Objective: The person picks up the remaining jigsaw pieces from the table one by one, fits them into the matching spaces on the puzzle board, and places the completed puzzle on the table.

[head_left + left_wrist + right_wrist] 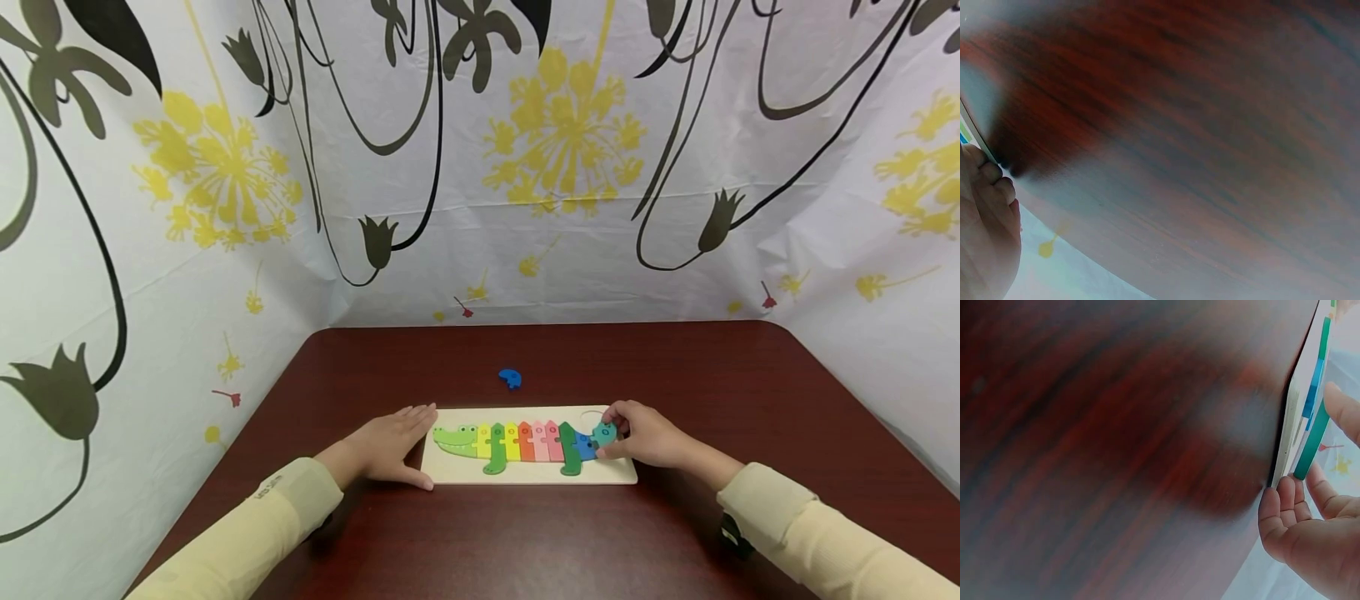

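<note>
A wooden crocodile puzzle board (457, 475) lies on the table, most of its coloured, numbered pieces sitting in a row. At its right end my right hand (647, 435) pinches a teal puzzle piece (603, 433) between thumb and fingers, beside the blue piece (585, 447). In the right wrist view that teal piece (1313, 440) is tilted above the board, and the lower fingers touch the board's edge. My left hand (390, 446) rests at the board's left edge with its fingers straight. Only part of that hand (988, 219) shows in the left wrist view.
A loose blue puzzle piece (511, 378) lies on the table behind the board. The dark red-brown table (525, 542) has rounded far corners. A white cloth with flower prints (450, 275) hangs around its back and sides.
</note>
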A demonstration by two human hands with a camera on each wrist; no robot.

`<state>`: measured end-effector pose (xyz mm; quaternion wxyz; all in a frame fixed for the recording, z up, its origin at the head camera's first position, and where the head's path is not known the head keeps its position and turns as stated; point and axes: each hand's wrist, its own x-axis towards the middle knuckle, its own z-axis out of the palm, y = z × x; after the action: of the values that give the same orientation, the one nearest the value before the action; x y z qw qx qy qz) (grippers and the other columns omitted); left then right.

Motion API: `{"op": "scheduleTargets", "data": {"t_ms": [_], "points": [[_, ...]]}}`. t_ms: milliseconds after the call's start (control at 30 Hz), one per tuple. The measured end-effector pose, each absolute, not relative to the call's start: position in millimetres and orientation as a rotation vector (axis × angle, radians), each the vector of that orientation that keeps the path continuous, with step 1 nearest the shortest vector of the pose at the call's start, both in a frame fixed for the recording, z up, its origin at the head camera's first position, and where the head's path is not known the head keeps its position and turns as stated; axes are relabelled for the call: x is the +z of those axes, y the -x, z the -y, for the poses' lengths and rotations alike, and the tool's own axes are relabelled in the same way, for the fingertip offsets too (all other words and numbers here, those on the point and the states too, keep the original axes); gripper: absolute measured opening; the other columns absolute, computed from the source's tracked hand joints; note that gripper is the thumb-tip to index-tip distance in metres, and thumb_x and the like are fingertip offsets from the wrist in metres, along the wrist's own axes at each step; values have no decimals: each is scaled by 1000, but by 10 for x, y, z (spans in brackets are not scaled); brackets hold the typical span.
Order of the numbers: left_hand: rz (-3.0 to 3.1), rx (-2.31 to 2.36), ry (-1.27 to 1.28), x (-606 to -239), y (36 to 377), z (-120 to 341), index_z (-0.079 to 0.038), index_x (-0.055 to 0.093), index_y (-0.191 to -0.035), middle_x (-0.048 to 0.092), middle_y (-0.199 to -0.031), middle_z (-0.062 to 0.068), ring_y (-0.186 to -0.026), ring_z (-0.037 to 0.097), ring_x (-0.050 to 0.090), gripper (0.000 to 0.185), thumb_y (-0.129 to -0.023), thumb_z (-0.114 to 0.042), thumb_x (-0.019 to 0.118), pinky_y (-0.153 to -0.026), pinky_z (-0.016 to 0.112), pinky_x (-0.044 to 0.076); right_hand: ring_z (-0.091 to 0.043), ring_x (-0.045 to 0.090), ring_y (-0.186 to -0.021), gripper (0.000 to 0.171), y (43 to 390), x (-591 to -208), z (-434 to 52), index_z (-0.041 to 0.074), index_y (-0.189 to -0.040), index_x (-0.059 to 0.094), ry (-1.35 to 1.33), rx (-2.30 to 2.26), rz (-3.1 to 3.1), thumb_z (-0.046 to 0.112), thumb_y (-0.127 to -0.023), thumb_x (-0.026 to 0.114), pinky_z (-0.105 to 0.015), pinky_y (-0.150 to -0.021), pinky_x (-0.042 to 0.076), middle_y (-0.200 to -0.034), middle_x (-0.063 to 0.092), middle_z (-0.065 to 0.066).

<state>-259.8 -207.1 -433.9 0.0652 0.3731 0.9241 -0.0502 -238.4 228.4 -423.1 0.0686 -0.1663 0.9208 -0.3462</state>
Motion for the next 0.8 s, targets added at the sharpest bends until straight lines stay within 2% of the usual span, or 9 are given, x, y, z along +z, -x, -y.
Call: {"op": "scheduleTargets", "data": {"t_ms": [800], "points": [[-2790,-122,-1129,-4307,2583,2066,-4,16,-156,15,-161,9,-146,22,16,115,-78,-86,40,-116,37,20,-22,48,-85,48,2389,-4228,-2243,2,-102,60,496,-971,-2793,27,-71,88,-35,-71,44,-90,52,-6]]}}
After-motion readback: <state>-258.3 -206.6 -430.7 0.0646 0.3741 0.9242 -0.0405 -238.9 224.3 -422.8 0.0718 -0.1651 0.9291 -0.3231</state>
